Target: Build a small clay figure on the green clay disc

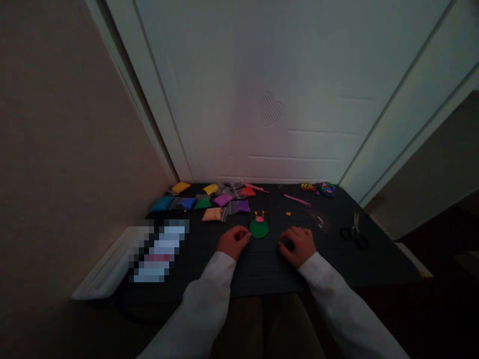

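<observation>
Worn on the head, above the lap (pixel 245 329); looking forward and down across the nearby bench (pixel 258 271), far enough back to include the pale panel (pixel 224 75) beyond.

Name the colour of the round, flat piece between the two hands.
Green, seen best in the head view.

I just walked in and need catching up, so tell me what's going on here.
A person works at a dark table. The left hand is curled beside a green disc with a pink piece at its far edge; whether it pinches anything is too dim to tell. The right hand is curled on the disc's other side, nothing visible in it. Colorful packets and scissors lie farther out.
</observation>
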The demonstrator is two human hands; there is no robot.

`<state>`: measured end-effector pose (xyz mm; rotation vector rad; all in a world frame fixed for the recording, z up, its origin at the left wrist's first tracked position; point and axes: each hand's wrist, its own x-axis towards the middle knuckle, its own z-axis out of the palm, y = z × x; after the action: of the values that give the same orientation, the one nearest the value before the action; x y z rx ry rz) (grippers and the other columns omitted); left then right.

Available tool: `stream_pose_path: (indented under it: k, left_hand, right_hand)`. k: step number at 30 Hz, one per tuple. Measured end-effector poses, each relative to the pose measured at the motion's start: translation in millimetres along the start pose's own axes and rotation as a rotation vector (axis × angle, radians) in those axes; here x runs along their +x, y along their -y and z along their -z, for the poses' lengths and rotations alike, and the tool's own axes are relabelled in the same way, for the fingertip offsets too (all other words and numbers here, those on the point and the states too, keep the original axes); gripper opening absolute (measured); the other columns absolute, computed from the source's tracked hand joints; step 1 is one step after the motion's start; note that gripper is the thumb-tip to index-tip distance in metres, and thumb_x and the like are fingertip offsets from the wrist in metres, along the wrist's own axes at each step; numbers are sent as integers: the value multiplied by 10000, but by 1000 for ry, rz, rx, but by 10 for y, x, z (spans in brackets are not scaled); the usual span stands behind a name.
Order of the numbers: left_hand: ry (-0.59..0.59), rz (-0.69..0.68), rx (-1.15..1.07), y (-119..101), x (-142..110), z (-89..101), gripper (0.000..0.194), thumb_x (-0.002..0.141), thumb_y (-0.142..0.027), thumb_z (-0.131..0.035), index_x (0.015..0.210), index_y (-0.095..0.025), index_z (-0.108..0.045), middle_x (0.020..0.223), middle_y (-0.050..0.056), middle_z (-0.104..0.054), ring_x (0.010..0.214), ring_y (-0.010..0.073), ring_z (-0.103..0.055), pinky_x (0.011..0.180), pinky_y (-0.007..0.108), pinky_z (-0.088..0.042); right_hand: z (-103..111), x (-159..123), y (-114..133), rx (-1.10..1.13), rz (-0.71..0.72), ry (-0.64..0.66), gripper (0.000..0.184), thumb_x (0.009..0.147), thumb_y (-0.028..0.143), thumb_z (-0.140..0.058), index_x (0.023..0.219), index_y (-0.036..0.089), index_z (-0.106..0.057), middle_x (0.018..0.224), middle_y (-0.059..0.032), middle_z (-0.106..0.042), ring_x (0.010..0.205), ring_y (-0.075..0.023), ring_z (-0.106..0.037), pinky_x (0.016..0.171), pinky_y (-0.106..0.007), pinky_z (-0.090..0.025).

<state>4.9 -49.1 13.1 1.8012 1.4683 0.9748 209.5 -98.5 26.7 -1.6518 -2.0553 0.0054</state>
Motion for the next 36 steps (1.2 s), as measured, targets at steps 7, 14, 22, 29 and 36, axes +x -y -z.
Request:
stream_pose_path:
  k: [7, 14, 22, 29, 36]
  left_hand:
    - [10, -2, 28, -10, -7, -3, 232, 628, -378, -477, 698, -177, -571, 544, -40, -453, 530, 86, -411, 506, 205, -320]
    - [7, 21, 36, -25, -4, 3, 237, 629, -374, -473, 696, -167, -568, 528, -41, -447, 511, 84, -406, 489, 204, -314]
    - [-5, 12, 21, -34, -17, 2, 216, 624, -359, -483, 684, -170, -566, 529, -42, -451, 516, 82, -408, 499, 203, -320]
    - [2, 6, -16, 11, -7, 14, 234, 614, -375, -486, 678, -169, -575, 515, -44, -450, 498, 84, -405, 484, 207, -316]
    - [19, 22, 0, -43, -7, 38, 222, 617, -367, -489, 677, -169, -570, 515, -41, -456, 503, 88, -411, 485, 209, -320]
  right_hand:
    - [-24, -9, -19, -3, 37, 22, 134, 672, 262, -441, 775, 193, -490, 759, -14, -496, 771, -160, -421, 728, -301, -224]
    - [9, -11, 40, -29, 75, -3, 171, 665, 244, -429, 812, 173, -482, 798, -34, -503, 781, -165, -426, 723, -299, -227]
    - [-29, 9, 91, -147, 124, 209, 107, 665, 260, -447, 718, 183, -500, 723, -30, -526, 751, -167, -442, 689, -295, -217]
    - [-70, 13, 79, -105, 116, 187, 87, 670, 242, -449, 718, 184, -493, 711, -14, -530, 735, -146, -458, 684, -275, -234]
    - [-19, -11, 8, -183, -195, 127, 126, 709, 286, -409, 723, 196, -497, 698, -26, -580, 670, -161, -524, 623, -280, -291]
